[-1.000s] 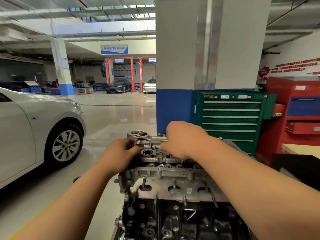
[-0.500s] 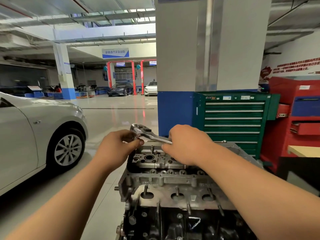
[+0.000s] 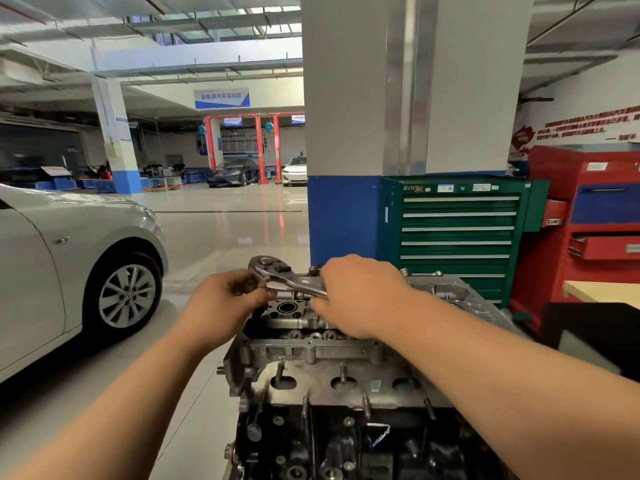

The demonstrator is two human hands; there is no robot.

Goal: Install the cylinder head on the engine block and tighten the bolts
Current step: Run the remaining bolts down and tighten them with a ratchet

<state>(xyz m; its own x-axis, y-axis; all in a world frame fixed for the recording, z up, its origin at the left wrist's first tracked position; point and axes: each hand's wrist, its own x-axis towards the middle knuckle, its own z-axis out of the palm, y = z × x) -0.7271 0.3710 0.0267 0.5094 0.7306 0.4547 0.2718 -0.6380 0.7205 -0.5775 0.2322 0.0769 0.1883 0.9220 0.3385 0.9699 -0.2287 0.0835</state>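
Right hand (image 3: 360,299) grips ratchet (image 3: 275,273), handle hidden; left hand (image 3: 221,306) grasp unclear.

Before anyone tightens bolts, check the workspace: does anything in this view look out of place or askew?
The ratchet is tilted, head raised off the cylinder head, held by left hand and right hand, apparently on no bolt. The red tool cabinet seems to have drawers ajar.
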